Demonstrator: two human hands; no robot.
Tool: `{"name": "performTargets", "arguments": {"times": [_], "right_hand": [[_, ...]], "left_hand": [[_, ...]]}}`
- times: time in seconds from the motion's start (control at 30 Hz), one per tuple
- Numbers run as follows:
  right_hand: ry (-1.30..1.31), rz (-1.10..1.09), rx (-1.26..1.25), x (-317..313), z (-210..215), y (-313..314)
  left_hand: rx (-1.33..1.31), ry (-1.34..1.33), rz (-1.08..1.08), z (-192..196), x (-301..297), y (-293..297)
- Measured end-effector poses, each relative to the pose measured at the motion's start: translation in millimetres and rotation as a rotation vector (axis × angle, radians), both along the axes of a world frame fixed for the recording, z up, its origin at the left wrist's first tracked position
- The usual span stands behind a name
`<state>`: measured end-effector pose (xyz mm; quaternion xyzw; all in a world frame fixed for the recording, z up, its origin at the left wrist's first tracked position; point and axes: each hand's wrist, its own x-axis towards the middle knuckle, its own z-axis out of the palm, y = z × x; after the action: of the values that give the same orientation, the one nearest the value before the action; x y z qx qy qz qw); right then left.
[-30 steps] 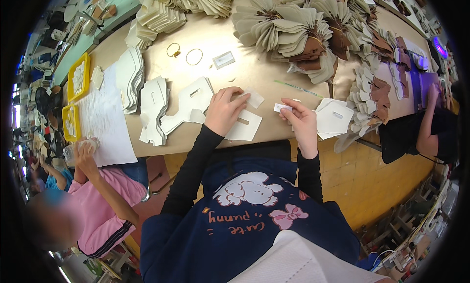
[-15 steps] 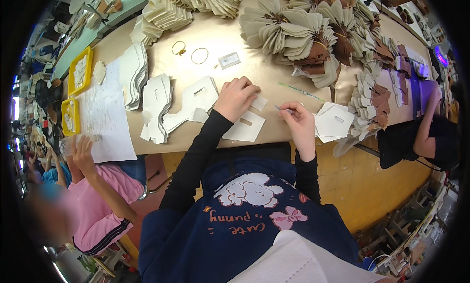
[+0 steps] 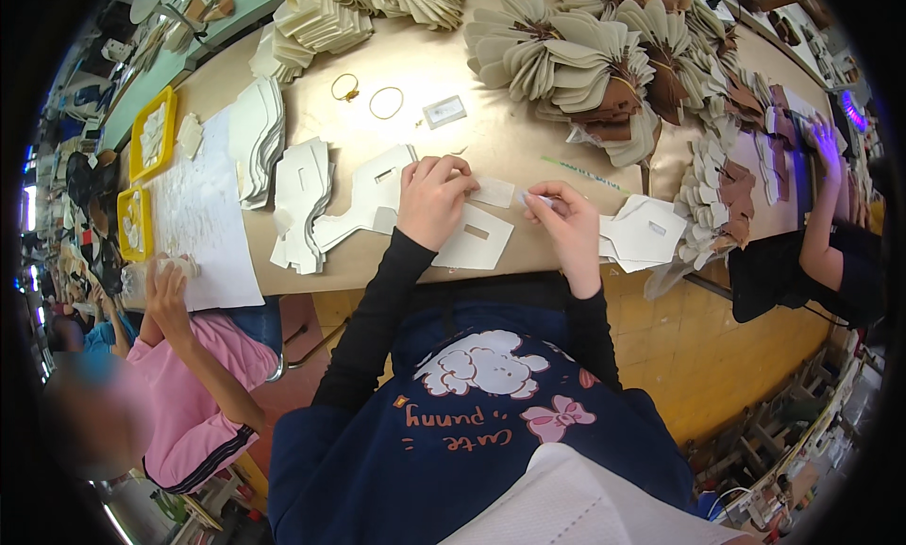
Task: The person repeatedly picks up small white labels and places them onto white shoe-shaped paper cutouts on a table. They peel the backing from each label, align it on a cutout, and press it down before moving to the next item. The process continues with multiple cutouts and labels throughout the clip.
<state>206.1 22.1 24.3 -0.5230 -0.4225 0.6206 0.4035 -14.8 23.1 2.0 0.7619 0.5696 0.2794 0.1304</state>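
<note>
Slightly left of centre, my left hand (image 3: 436,201) bends its fingers inward, closed, with the fingertips at the edge of a small translucent rectangle (image 3: 494,193). What lies under the fingers is hidden. Just right of it, my right hand (image 3: 569,232) pinches a small whitish piece (image 3: 526,200) between thumb and fingertips. A white slotted cut piece (image 3: 483,251) lies flat below the rectangle, partly covered by my left hand. Left of that hand are more white slotted pieces (image 3: 385,191), overlapping in a row. Beside my right wrist sits a small stack of white slotted pieces (image 3: 645,246).
Bundles of cream and brown cut pieces (image 3: 585,59) crowd the far right. Rubber bands (image 3: 385,102) and a small clear box (image 3: 444,112) lie at the back. Yellow trays (image 3: 135,224) stand at left, near a co-worker in pink (image 3: 203,375). Another person's arm (image 3: 823,234) reaches in from the right.
My left hand has drawn back to the left, uncovering more of the translucent rectangle. My right hand has moved slightly left, bringing the pinched piece close to the rectangle.
</note>
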Motion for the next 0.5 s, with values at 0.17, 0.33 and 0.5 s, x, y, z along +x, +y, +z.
{"name": "performTargets", "arguments": {"times": [0.17, 0.33, 0.5], "right_hand": [[0.048, 0.076, -0.093, -28, -17, 15], [-0.030, 0.069, -0.076, -51, -26, 19], [-0.201, 0.078, -0.025, -53, -24, 20]], "left_hand": [[0.022, 0.038, -0.085, 1, -9, -12], [-0.001, 0.069, -0.033, -2, -7, -24], [0.001, -0.004, -0.046, -4, -11, -24]]}}
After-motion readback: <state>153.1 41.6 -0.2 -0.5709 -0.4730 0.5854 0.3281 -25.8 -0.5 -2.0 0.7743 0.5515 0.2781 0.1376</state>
